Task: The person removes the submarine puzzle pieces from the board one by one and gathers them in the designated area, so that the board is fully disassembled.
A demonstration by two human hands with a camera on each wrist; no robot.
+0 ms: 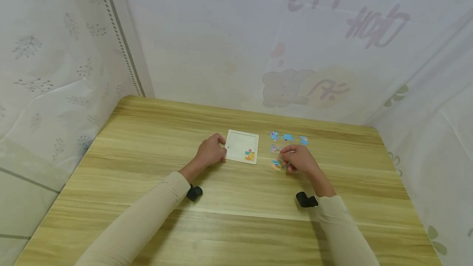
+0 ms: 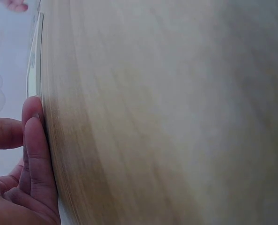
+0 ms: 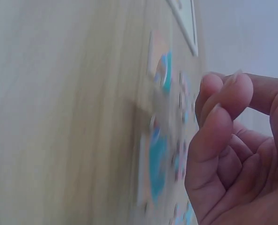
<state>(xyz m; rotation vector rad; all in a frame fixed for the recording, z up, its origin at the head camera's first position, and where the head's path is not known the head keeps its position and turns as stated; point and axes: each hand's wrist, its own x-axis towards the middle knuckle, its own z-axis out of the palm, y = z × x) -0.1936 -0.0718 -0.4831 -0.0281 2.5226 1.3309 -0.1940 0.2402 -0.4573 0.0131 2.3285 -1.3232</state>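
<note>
A square white puzzle tray (image 1: 242, 140) lies on the table, with a colourful jigsaw piece (image 1: 249, 155) in its lower right corner. My left hand (image 1: 211, 150) holds the tray by its left edge; in the left wrist view its fingertips (image 2: 34, 108) are right at the tray's edge. My right hand (image 1: 300, 159) is over the loose jigsaw pieces (image 1: 274, 136) to the right of the tray, fingers loosely bent. Nothing shows between its fingertips (image 3: 218, 124) in the right wrist view. Beneath them lies an orange and teal piece (image 3: 157, 164); the hand hides some pieces in the head view.
The loose pieces are laid out in spaced rows on the wooden table (image 1: 236, 233). Black devices (image 1: 194, 193) are strapped at both wrists, close over the tabletop. A pale printed curtain (image 1: 207, 52) hangs behind the table's far edge.
</note>
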